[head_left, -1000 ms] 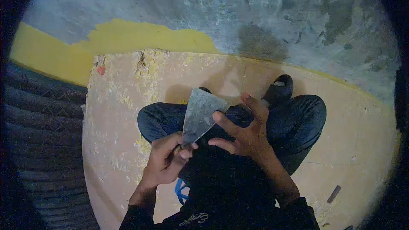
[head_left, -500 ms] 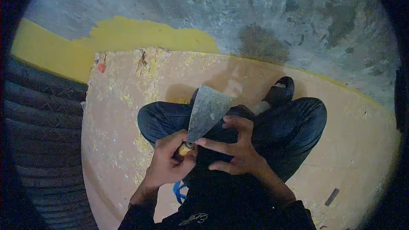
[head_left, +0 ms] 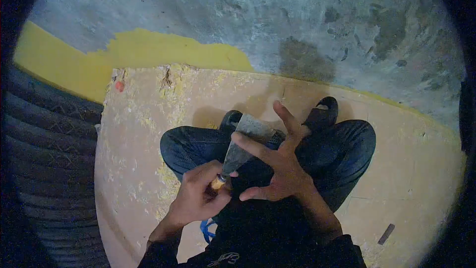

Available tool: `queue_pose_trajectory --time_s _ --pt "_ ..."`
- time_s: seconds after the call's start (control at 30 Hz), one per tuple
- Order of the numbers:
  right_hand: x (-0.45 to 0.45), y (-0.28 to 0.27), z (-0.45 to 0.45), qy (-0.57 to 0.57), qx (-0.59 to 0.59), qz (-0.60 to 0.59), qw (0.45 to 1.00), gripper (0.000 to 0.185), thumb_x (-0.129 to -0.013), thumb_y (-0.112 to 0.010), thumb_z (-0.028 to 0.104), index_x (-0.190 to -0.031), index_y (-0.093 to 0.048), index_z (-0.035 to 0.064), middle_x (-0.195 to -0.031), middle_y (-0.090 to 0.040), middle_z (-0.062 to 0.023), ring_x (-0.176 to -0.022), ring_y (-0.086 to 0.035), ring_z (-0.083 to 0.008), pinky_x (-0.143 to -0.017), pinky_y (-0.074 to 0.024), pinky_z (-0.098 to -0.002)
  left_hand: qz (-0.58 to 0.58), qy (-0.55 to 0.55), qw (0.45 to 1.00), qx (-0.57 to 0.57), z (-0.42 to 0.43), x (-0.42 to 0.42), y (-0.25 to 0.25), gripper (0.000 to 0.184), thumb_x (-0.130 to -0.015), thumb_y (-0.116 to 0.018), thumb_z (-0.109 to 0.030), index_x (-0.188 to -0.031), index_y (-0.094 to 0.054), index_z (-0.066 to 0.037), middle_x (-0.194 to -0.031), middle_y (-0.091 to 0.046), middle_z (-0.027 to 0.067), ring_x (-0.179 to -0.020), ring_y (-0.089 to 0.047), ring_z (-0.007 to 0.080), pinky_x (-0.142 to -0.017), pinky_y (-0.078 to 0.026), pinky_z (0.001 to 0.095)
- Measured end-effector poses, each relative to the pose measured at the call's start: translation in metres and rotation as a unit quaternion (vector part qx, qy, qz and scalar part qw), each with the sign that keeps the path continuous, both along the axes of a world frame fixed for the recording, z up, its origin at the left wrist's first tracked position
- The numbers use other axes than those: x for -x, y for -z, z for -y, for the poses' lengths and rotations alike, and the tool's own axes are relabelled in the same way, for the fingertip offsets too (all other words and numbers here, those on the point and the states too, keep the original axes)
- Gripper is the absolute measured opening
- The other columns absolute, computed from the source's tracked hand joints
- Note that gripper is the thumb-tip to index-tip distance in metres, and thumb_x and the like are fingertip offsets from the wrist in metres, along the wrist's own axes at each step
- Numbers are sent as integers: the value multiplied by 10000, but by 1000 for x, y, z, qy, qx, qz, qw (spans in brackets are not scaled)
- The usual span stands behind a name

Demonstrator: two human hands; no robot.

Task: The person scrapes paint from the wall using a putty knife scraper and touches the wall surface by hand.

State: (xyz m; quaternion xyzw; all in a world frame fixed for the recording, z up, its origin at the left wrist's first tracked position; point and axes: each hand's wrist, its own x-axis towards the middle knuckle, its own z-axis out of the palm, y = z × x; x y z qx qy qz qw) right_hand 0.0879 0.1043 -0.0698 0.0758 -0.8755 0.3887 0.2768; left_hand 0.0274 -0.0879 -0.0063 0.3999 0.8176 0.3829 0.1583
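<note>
My left hand (head_left: 198, 193) is closed around the yellowish wooden handle of a putty knife (head_left: 238, 154), above my crossed legs. Its wide grey metal blade points up and away from me, with marks on its face. My right hand (head_left: 285, 168) is open, fingers spread, with one finger lying over the blade and the thumb apart from the handle. Whether that finger presses on the metal or hovers just over it, I cannot tell.
I sit on a pale board (head_left: 134, 168) littered with yellow flakes. Ahead is a grey patchy surface (head_left: 198, 5) with a yellow strip (head_left: 163, 49). Dark ribbed stacked material (head_left: 54, 168) stands at left. A small dark strip (head_left: 386, 234) and a red bit (head_left: 119, 86) lie on the board.
My right hand has moved up along the blade, and its fingers have spread wider. The putty knife stays in my left hand. The view has tilted slightly.
</note>
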Motion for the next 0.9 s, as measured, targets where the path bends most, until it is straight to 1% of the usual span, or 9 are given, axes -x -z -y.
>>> queue_pose_trajectory --time_s 0.17,0.27,0.5,0.53,0.6,0.7,0.8,0.83,0.9 --pt "2 14 5 -28 58 -36 997 793 -607 -659 717 -1298 -530 351 -1460 -163 -299 -1316 -195 -475 -1030 -141 -578 -7 10 999 35 -8 -1 -5 232 -710 -590 14 -943 -589 11 -823 -606 142 -723 -638 284 -619 -487 339" --pt "-3 13 0 -44 24 3 999 761 -604 -664 738 -1227 -612 303 -1482 -80 -280 -1353 -71 -451 -1082 -62 -539 6 1 999 44 -11 -1 0 239 -718 -588 0 -956 -590 17 -840 -612 145 -732 -639 291 -636 -493 338" --pt "-11 23 -6 -62 3 -34 997 830 -580 -629 788 -1214 -628 252 -1496 -32 -290 -1372 -40 -444 -1090 -18 -533 26 -14 999 28 -16 -2 1 251 -712 -590 4 -962 -609 6 -824 -611 129 -661 -599 208 -580 -470 295" --pt "-10 26 -10 -147 174 -85 970 898 -580 -600 813 -1226 -614 189 -1502 -34 -282 -1385 -33 -416 -1092 -11 -524 43 -19 998 31 -15 0 5 244 -715 -590 6 -957 -617 -2 -805 -611 118 -646 -585 171 -570 -461 279" --pt "-11 21 -16 -223 320 -129 912 969 -581 -571 838 -1238 -601 127 -1508 -36 -274 -1398 -26 -389 -1094 -5 -515 66 -34 997 17 -7 0 14 236 -722 -585 11 -954 -624 -9 -784 -610 106 -643 -572 145 -573 -458 269" --pt "-13 1 -21 -202 597 -52 775 1098 -585 -523 871 -1283 -526 24 -1518 -38 -250 -1414 -16 -336 -1100 0 -489 96 -62 993 -17 -6 8 19 226 -737 -578 18 -954 -630 -18 -757 -613 87 -649 -563 112 -588 -460 260" --pt "-8 -9 -25 -82 476 14 876 1173 -577 -526 874 -1365 -406 13 -1517 -87 -235 -1419 -9 -325 -1103 -9 -472 145 -104 983 -42 0 11 20 227 -754 -578 21 -972 -630 -19 -766 -624 82 -678 -595 118 -625 -476 263" --pt "-6 -11 -26 -94 326 11 941 1189 -572 -535 871 -1388 -366 23 -1504 -140 -234 -1411 -34 -321 -1101 -13 -477 121 -80 987 -65 0 14 18 235 -754 -583 19 -980 -631 -21 -770 -625 82 -690 -606 126 -633 -480 265" --pt "0 -22 -15 -119 164 7 979 1207 -567 -544 868 -1410 -325 33 -1491 -193 -234 -1402 -58 -317 -1099 -17 -481 106 -40 990 -79 5 18 10 263 -754 -586 15 -1012 -627 -17 -771 -619 87 -710 -620 141 -644 -486 268"
